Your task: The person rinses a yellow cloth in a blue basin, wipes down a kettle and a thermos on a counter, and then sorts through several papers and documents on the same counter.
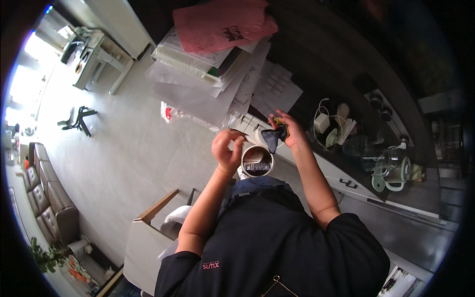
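Note:
In my right hand (287, 130) is a dark grey cloth (274, 138) with a yellow edge, hanging from the fingers near the white drawer fronts. My left hand (228, 148) is raised to the left of it, fingers curled with the fingertips close together; whether it pinches something small cannot be told. Between and below the hands stands a round white bin (257, 174) with packaging-like items inside. A stack of papers (200, 91) lies beyond the hands at the counter's end, with a pink bag (219, 28) bearing print on top.
On the dark counter at right are a white charger with cable (321, 122), a glass kettle (397, 167) and black knobs (376, 101). A white table (144, 256) and wooden-edged chair (159, 206) stand at lower left. A brown leather sofa (48, 200) is farther left.

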Motion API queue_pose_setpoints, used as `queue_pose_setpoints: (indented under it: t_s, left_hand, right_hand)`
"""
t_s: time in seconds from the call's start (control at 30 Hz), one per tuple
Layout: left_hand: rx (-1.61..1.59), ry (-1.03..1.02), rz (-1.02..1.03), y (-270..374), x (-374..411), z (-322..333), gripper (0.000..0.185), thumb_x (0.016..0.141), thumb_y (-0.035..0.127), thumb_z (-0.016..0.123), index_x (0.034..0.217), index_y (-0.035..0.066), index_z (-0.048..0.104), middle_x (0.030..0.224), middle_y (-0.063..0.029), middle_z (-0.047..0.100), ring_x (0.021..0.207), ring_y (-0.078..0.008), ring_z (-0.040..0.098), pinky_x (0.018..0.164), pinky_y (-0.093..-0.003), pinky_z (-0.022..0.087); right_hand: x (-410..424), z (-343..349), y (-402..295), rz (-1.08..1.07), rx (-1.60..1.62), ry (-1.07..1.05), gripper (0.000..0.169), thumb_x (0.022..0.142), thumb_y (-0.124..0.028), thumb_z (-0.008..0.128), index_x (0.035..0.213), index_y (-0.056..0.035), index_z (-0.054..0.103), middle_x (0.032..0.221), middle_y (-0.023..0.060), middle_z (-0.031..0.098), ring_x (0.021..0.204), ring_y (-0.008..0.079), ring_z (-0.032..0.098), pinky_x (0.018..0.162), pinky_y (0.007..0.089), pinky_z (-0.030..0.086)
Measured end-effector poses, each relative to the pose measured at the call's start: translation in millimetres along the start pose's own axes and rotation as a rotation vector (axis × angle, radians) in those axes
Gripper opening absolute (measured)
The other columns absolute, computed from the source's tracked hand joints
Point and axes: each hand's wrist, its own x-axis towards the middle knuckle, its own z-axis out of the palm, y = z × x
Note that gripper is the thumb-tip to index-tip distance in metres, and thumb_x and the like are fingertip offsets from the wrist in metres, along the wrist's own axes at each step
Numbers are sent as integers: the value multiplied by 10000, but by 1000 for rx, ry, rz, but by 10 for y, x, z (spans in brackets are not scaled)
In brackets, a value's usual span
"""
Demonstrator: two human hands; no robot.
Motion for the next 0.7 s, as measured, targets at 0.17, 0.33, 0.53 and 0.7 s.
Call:
queue_pose_setpoints:
  t_s: [0.17, 0.33, 0.53, 0.7]
  left_hand:
    - [138, -467, -210, -160, -14, 242, 93, 868, 51, 735, 956, 24, 746, 859, -128, 727, 736, -262, 701, 672, -360, 548]
    - [318, -633, -194, -489, 86, 514, 412, 885, 150, 695, 1294, 107, 658, 1351, -115, 632, 1202, -336, 612, 996, -424, 512]
    - [706, -756, 3, -1189, 290, 974, 760, 873, 247, 708, 1544, 55, 406, 1615, -282, 306, 1470, -470, 326, 1216, -490, 310]
    - [852, -670, -69, -1457, 396, 1172, 891, 880, 437, 693, 1557, -24, 342, 1598, -325, 309, 1491, -473, 283, 1240, -540, 217]
  right_hand:
    - [24, -144, 122, -222, 132, 336, 655, 917, 33, 555, 1516, 11, 290, 1105, 212, 604, 952, 324, 720, 772, 410, 596]
    - [161, -335, 38, -399, -17, 393, 706, 888, 43, 562, 1531, 16, 273, 1077, 177, 596, 839, 279, 692, 656, 404, 550]
    - [130, -234, 43, -349, -121, 478, 354, 866, 63, 574, 1214, 77, 513, 993, 188, 645, 714, 275, 629, 621, 389, 500]
    - [273, -293, -85, -256, -114, 294, 192, 962, -90, 537, 1069, 48, 614, 928, 180, 691, 756, 288, 707, 594, 367, 518]
